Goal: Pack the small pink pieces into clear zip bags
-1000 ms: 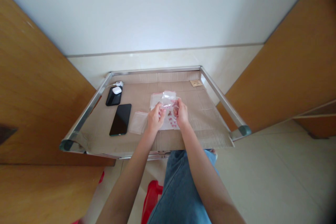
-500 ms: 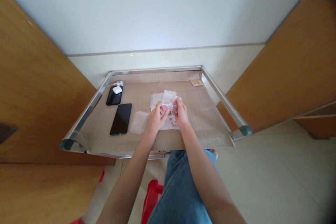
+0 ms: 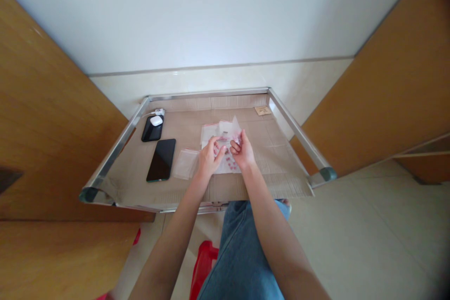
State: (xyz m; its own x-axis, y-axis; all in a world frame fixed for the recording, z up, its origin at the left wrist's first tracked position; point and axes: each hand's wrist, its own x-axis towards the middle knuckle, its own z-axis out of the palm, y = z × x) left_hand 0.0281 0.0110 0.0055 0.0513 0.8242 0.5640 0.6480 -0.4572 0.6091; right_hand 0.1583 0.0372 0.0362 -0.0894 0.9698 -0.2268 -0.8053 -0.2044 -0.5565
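My right hand (image 3: 244,151) is closed on a small clear plastic bag (image 3: 236,126), which stands up from the fingers. Beside it, my left hand (image 3: 209,157) is open, thumb and forefinger apart, over a white sheet (image 3: 221,168). Small pinkish-red pieces (image 3: 232,164) lie on that sheet between the hands. More clear zip bags (image 3: 208,132) with red edges lie behind my left hand. Another stack of clear bags (image 3: 185,164) rests to the left of it. What lies under my fingers is partly hidden.
Cardboard (image 3: 277,159) lines the metal-railed cart top. A black phone (image 3: 161,160) lies left of the bags. Farther back are a second dark phone (image 3: 151,132), a white earbud case (image 3: 156,121) and a white charger (image 3: 159,112). A brown card (image 3: 263,110) sits back right.
My hands have drawn slightly apart. The clear bag has swung to the right and up with my right hand, and my left hand has come off it.
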